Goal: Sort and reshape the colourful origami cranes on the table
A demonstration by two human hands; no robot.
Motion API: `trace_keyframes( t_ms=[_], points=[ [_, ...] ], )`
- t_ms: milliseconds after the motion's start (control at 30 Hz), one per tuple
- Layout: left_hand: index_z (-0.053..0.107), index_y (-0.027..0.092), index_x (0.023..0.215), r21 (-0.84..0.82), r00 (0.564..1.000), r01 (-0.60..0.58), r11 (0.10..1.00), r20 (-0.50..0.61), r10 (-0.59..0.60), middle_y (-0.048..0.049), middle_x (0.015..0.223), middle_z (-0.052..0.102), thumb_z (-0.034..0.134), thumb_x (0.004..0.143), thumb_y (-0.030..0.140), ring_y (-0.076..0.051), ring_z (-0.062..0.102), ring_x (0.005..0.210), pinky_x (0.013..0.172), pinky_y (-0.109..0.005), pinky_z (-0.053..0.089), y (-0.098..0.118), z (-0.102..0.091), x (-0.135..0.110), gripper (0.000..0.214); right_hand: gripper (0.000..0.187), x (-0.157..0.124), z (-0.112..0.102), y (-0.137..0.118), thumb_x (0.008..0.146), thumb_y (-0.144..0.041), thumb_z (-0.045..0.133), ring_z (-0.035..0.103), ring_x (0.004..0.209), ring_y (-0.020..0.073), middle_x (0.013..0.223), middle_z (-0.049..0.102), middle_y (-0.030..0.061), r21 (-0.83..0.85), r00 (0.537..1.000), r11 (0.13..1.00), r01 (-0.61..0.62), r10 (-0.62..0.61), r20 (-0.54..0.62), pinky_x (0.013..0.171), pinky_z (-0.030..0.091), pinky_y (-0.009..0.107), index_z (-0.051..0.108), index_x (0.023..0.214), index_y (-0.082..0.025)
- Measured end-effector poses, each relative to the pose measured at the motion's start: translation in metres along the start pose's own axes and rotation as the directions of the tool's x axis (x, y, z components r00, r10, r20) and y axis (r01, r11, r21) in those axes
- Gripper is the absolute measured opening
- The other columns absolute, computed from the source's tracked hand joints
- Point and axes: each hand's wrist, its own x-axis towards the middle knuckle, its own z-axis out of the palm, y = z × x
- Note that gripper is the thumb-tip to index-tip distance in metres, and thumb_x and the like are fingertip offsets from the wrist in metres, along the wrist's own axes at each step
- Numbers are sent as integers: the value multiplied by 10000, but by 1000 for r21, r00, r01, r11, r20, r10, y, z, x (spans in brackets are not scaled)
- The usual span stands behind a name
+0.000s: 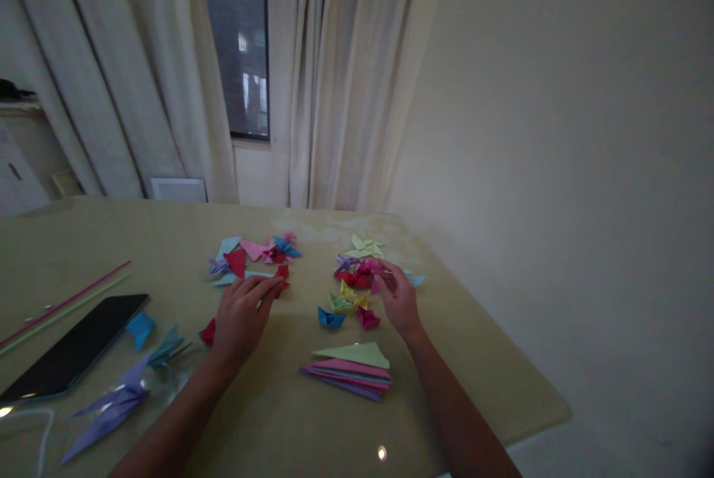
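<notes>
My left hand (241, 314) lies palm down on the table with its fingers stretched out, the fingertips touching a small red folded paper piece (282, 273) at the edge of a pile of folded paper shapes (253, 255). My right hand (397, 299) reaches into a second pile of folded pieces (354, 281), its fingers pinched on a pink piece (375, 270). Blue (330, 318) and magenta (368, 319) folded pieces lie between my hands. A stack of coloured paper triangles (351, 370) sits just in front of my right wrist.
A dark tablet (75, 351) lies at the left beside thin pink and green sticks (67, 303). Blue and lilac folded paper (131, 381) lies near my left forearm. The beige table (502, 359) ends at the right near a wall; curtains and a window stand behind.
</notes>
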Motion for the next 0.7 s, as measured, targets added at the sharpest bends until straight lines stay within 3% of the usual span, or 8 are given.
trace_keyframes(
  t_ms=[133,233,367,567,700],
  points=[
    [787,208,1006,-280,992,122,952,-1,-127,-50,921,789,582,1012,493,-216,649,770,793,-347,500,16,0,1,350,298,-14,10,-21,1003,-432,647,736,920,229,1082,772,102,-28,987,999,40,-35,156,834,602,358,750,1168,-207],
    [782,212,1004,-441,968,250,862,98,-231,-31,911,792,648,963,517,-186,644,719,708,-301,507,26,0,-1,335,319,-23,24,-32,1009,-455,654,719,863,208,1046,762,89,32,957,999,14,-22,289,764,581,319,749,1184,-206],
    [794,226,965,-578,961,256,775,241,-139,-16,865,795,686,942,467,-172,672,726,681,-268,514,44,4,-8,265,472,-34,36,-39,944,-475,758,711,897,186,1203,717,96,110,918,993,-33,-13,397,736,572,283,682,1339,-228],
    [783,230,955,-605,961,204,770,272,-42,-12,837,782,688,953,395,-156,674,708,671,-252,517,72,11,-22,190,253,-38,37,-43,882,-445,835,680,782,175,859,716,34,181,870,983,-3,-87,485,706,537,273,802,950,-204],
    [745,224,1026,-551,958,178,815,286,-16,-35,918,788,609,1005,411,-182,708,803,744,-287,546,68,14,-21,232,199,-27,27,-42,914,-397,793,674,789,178,843,725,42,146,884,988,58,-119,452,716,521,277,804,906,-199]
  ],
)
